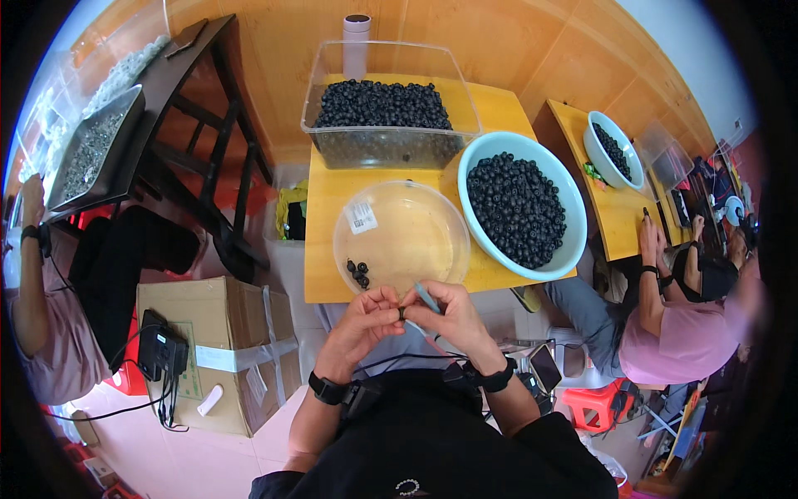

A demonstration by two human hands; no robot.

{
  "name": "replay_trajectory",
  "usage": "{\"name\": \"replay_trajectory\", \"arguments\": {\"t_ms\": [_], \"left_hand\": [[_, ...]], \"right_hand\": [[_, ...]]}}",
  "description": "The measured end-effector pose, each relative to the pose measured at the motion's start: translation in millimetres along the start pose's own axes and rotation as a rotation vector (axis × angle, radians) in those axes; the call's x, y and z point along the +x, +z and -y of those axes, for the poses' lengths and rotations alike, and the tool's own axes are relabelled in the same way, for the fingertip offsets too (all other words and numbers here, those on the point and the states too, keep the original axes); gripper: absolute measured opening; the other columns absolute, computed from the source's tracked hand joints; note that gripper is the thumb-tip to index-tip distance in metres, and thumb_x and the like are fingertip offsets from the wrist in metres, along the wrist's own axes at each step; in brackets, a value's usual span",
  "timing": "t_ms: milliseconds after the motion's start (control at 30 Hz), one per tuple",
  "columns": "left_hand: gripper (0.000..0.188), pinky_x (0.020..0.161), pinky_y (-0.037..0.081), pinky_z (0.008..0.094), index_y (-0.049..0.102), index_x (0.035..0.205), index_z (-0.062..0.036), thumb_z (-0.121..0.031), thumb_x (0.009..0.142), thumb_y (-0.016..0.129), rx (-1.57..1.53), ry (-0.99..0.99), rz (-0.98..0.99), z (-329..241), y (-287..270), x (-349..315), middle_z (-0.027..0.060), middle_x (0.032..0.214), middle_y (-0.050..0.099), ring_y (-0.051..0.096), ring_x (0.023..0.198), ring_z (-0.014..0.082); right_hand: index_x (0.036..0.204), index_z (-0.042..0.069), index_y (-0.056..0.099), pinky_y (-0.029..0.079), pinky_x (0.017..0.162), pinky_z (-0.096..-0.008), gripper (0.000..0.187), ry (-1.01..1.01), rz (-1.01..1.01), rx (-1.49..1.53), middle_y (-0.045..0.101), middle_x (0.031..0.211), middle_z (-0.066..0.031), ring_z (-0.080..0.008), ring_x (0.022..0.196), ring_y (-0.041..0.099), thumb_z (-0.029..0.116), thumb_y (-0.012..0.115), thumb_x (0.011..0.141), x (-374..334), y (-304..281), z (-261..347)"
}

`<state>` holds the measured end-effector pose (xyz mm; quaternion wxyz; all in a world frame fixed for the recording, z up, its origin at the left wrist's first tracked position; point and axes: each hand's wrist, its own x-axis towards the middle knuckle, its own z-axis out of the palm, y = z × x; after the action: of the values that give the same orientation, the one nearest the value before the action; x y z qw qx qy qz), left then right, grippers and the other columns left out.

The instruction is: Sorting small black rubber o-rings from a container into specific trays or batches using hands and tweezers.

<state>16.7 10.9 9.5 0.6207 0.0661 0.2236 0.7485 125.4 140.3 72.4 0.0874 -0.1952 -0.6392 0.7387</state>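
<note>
Close in front of me, my left hand [366, 323] is closed in a pinch on a small black round piece [401, 313]. My right hand [455, 318] meets it there, fingers closed around a slim light-blue tool [427, 298]; its working end is hidden by the fingers. Just beyond both hands lies a shallow clear round tub [449, 208] with a white label and several black pieces [358, 273] at its near left side. Farther right, a light-blue basin [575, 200] is filled with similar black, bead-like pieces [515, 212].
A clear rectangular bin [391, 150] of black pieces and a pink bottle [356, 48] stand at the back of the yellow table [322, 249]. At left are a cardboard box [199, 316] and a dark table [179, 71]. People sit on both sides; another blue basin [597, 154] stands right.
</note>
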Motion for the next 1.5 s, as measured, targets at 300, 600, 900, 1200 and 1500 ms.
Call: {"name": "replay_trajectory", "arguments": {"t_ms": [300,600,900,1200,1500], "left_hand": [[0.016,0.073,0.054,0.0275,0.055,0.098,-0.0040,-0.008,0.083,0.060,0.052,0.047,-0.091,6,11,1,0.0078,0.099,0.059,0.061,0.081,0.0122],[0.015,0.073,0.053,0.0256,0.055,0.099,-0.0063,-0.014,0.086,0.057,0.175,0.034,-0.108,4,-10,-11,0.0076,0.099,0.059,0.059,0.079,0.0107],[0.015,0.070,0.054,0.0256,0.054,0.098,-0.0053,-0.014,0.087,0.057,0.173,0.015,-0.154,7,-8,-11,0.0091,0.098,0.058,0.062,0.078,0.0127],[0.014,0.070,0.054,0.0254,0.054,0.097,-0.0052,-0.015,0.087,0.057,0.153,0.023,-0.147,10,-14,-8,0.0089,0.094,0.060,0.062,0.077,0.0125],[0.013,0.067,0.054,0.0246,0.055,0.097,-0.0053,-0.014,0.087,0.056,0.134,0.192,-0.263,10,-16,-10,0.0082,0.092,0.061,0.062,0.076,0.0124]], "right_hand": [[0.085,0.004,0.061,0.039,0.057,-0.0192,0.016,-0.059,-0.294,-0.301,0.051,0.069,0.0066,-0.0030,0.063,0.046,0.006,0.069,0.071,-7,-36,10],[0.100,0.002,0.059,0.045,0.069,-0.0250,0.026,-0.524,-0.626,-0.726,0.062,0.089,-0.0045,-0.0121,0.079,0.056,0.005,0.064,0.075,25,-72,29],[0.093,0.009,0.063,0.048,0.071,-0.0414,0.023,-0.221,0.040,-0.988,0.063,0.089,-0.0154,-0.0352,0.083,0.059,0.010,0.062,0.070,93,13,-32],[0.084,0.005,0.063,0.046,0.072,-0.0429,0.020,-0.172,0.209,-1.139,0.061,0.087,-0.0164,-0.0337,0.088,0.058,0.005,0.060,0.064,111,21,-47],[0.083,0.002,0.060,0.045,0.059,-0.0331,0.021,-0.297,0.060,-0.822,0.060,0.073,-0.0104,-0.0227,0.067,0.059,0.007,0.069,0.064,93,4,-28]]}}
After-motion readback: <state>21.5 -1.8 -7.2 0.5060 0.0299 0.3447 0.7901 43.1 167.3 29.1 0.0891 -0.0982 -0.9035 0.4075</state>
